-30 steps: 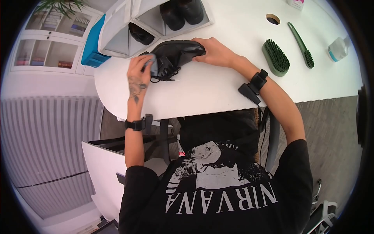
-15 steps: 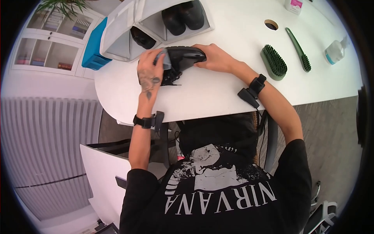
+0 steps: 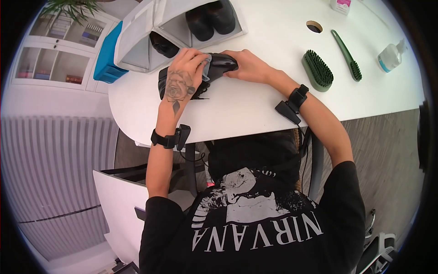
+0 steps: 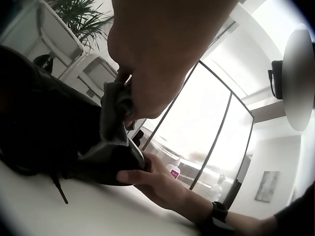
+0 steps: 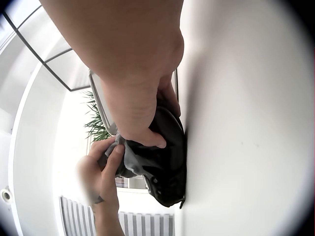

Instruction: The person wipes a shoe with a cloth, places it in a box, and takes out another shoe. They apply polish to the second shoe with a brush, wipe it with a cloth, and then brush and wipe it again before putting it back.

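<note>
A black lace-up shoe [image 3: 221, 61] lies on its side on the white table, its toe to the right and its laces toward the person. My left hand [image 3: 185, 75] pinches a grey cloth [image 3: 207, 68] against the shoe's upper; in the left wrist view the cloth [image 4: 114, 115] hangs bunched from the fingers. Gripping the toe end is my right hand [image 3: 250, 66], with the thumb on the near side, as the right wrist view shows on the shoe [image 5: 170, 142]. Much of the shoe's heel half is hidden behind the left hand.
White shoe boxes [image 3: 137, 39] with dark shoes [image 3: 211, 20] inside stand behind, beside a blue box [image 3: 109, 59]. To the right lie a green scrub brush [image 3: 318, 71] and a green long-handled brush [image 3: 347, 55], near a clear bottle [image 3: 390, 58] and a cable hole [image 3: 314, 26].
My left hand has slid the cloth rightward along the shoe, from the laces and opening toward the toe. The right hand keeps its hold on the toe.
</note>
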`<action>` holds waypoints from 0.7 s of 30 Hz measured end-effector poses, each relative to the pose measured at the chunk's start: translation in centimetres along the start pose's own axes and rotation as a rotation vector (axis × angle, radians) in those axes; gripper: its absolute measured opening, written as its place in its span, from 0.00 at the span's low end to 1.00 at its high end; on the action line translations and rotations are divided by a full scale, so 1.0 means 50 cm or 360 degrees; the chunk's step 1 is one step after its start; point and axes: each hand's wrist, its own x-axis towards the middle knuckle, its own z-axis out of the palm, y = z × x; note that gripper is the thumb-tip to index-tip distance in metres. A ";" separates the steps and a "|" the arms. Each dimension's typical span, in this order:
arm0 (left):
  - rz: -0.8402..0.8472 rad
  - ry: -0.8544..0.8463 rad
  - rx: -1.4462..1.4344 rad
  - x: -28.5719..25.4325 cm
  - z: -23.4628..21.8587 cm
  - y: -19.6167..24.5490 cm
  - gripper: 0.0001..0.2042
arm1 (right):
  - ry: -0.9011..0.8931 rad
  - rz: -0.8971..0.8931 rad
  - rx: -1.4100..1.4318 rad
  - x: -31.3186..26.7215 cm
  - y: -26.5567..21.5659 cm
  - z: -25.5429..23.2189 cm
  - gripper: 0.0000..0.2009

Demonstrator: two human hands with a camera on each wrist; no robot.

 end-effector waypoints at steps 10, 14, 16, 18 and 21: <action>0.0167 -0.0102 -0.0116 0.029 0.040 0.068 0.09 | -0.0053 0.0094 -0.0028 -0.003 -0.015 -0.009 0.23; 0.0010 -0.0140 0.0038 0.007 -0.015 0.001 0.09 | 0.0079 -0.0081 0.0005 -0.002 0.001 0.004 0.25; -0.0150 -0.0200 0.0143 -0.011 -0.041 -0.034 0.09 | 0.0054 0.0031 0.0006 -0.002 -0.008 0.002 0.25; -0.0233 -0.0176 0.0096 -0.027 -0.040 -0.039 0.09 | 0.0034 0.0093 -0.0007 -0.002 -0.011 0.000 0.25; -0.0149 -0.0060 0.0048 -0.021 -0.009 -0.020 0.09 | 0.0033 0.0104 -0.0032 -0.001 -0.017 -0.003 0.25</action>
